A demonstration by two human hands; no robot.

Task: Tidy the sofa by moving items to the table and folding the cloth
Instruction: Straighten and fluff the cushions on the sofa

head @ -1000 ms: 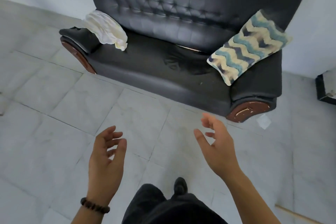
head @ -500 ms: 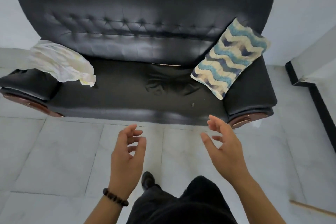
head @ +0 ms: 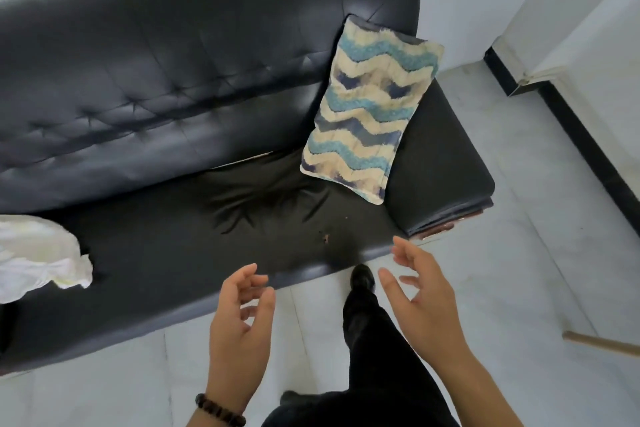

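A black leather sofa [head: 166,87] fills the upper left of the head view. A cushion [head: 370,107] with blue and cream zigzags leans against the backrest and right armrest. A crumpled white cloth [head: 38,256] lies on the seat at the left edge, partly cut off by the frame. My left hand [head: 242,329] hovers at the seat's front edge, fingers loosely curled, holding nothing. My right hand [head: 426,302] is raised beside it near the right armrest, fingers spread and relaxed, also empty. Both hands are below the cushion and apart from it.
Pale floor tiles [head: 519,270] run in front and to the right of the sofa. My dark-trousered leg and shoe [head: 363,284] stand close to the sofa front. A wall with a black skirting [head: 595,156] stands at right. A wooden stick [head: 602,343] lies on the floor at right.
I have stepped closer to the sofa and the view has swung right, so the cushion is nearer and the cloth has slid to the left edge. Both hands stay empty and raised.
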